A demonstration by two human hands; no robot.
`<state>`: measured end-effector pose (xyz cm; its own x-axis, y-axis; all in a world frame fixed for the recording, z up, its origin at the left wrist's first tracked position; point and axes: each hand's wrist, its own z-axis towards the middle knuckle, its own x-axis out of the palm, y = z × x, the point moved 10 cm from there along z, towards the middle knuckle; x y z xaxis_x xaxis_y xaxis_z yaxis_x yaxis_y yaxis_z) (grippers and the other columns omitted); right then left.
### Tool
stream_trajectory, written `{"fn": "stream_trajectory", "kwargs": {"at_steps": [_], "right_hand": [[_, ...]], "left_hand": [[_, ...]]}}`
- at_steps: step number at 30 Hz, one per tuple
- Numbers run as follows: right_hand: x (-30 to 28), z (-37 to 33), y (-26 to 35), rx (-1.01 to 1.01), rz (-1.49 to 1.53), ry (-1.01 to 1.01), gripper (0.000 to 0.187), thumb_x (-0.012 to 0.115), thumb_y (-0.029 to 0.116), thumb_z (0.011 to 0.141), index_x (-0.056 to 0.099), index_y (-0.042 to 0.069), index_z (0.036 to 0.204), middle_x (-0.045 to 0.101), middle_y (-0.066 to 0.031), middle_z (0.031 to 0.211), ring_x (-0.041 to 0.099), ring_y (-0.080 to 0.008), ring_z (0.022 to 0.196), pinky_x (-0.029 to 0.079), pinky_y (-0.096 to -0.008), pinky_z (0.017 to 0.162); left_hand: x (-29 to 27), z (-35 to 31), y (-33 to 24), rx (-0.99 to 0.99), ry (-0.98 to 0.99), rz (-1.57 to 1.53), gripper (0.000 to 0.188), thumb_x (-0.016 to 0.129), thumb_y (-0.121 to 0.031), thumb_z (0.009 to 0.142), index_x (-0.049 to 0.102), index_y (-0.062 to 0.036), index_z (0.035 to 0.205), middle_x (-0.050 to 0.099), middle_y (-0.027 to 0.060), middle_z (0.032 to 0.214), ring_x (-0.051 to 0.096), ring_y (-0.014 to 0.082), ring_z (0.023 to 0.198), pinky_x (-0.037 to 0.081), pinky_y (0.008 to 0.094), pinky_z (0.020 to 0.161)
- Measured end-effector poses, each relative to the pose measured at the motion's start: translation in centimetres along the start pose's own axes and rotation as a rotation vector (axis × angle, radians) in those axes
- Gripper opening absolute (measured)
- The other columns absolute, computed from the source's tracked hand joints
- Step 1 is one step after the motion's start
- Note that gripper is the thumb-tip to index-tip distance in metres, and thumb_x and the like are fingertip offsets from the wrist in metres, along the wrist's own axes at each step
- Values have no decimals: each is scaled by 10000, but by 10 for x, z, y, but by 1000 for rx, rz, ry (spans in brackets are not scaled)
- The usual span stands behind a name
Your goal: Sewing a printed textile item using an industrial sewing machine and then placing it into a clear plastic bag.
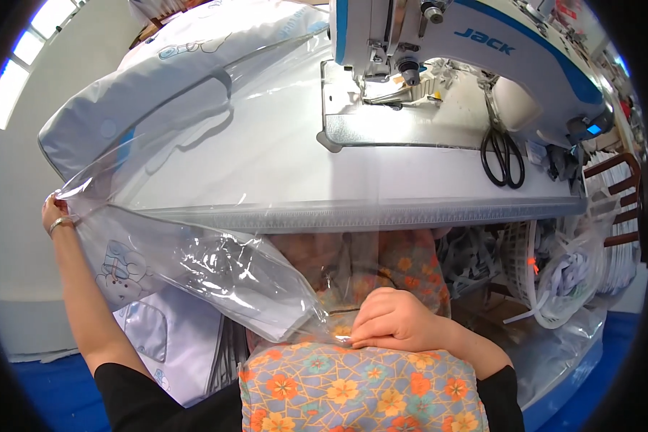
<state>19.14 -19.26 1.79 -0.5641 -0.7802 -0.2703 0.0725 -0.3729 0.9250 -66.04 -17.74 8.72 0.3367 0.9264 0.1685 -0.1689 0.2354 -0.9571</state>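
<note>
One clear sheet (pixel 223 272), stretched between both hands, slanting from far left down to the lap in front of the desk (pixel 266 162); more clear plastic lies over the desk's left end. Left hand (pixel 56 211): arm out, fingers closed on the sheet's gathered left edge, bracelet (pixel 60 222) at the wrist. Right hand (pixel 390 319): fingers curled, thumb side in, pinching the near end just above the floral apron (pixel 345 385); exact fingertip contact hard to see.

White padded fabric (pixel 79 126), dark piping and cartoon prints, sits at upper left, partly under plastic. More printed white fabric (pixel 183 335) hangs below, left of the lap. Ruler strip (pixel 381 214) runs along the desk's front edge.

Sewing machine (pixel 439 43), white and blue, at the back; metal plate (pixel 396 129) under its head. Scissors (pixel 503 158), black handles, lie right of the plate, handles toward the person. White basket (pixel 520 270) with scraps stands below right, brown chair (pixel 615 189) beyond.
</note>
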Motion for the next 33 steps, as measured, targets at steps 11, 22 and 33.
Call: {"fn": "stream_trajectory", "kwargs": {"at_steps": [11, 22, 33], "right_hand": [[-76, 42, -33, -4, -171, -211, 135, 796, 107, 768, 760, 113, 898, 703, -8, 854, 656, -203, 820, 511, -385, 879], [-135, 90, -87, 83, -211, -307, 161, 791, 50, 740, 754, 105, 887, 698, -14, 853, 655, -208, 805, 511, -389, 885], [-183, 119, -85, 22, -327, -355, 123, 755, 24, 775, 742, 56, 892, 689, -46, 871, 653, -222, 854, 481, -412, 991]], "left_hand": [[74, 32, 2, 113, -33, -63, 136, 658, 20, 866, 576, 3, 973, 645, 86, 866, 641, 183, 752, 561, 274, 649], [197, 108, -44, 210, 116, -82, 111, 656, -37, 891, 621, 8, 986, 660, 100, 921, 657, 192, 802, 577, 262, 715], [327, 175, -130, 181, 363, 6, 171, 630, -155, 946, 667, -38, 1066, 660, 64, 979, 636, 152, 885, 532, 261, 815]]}}
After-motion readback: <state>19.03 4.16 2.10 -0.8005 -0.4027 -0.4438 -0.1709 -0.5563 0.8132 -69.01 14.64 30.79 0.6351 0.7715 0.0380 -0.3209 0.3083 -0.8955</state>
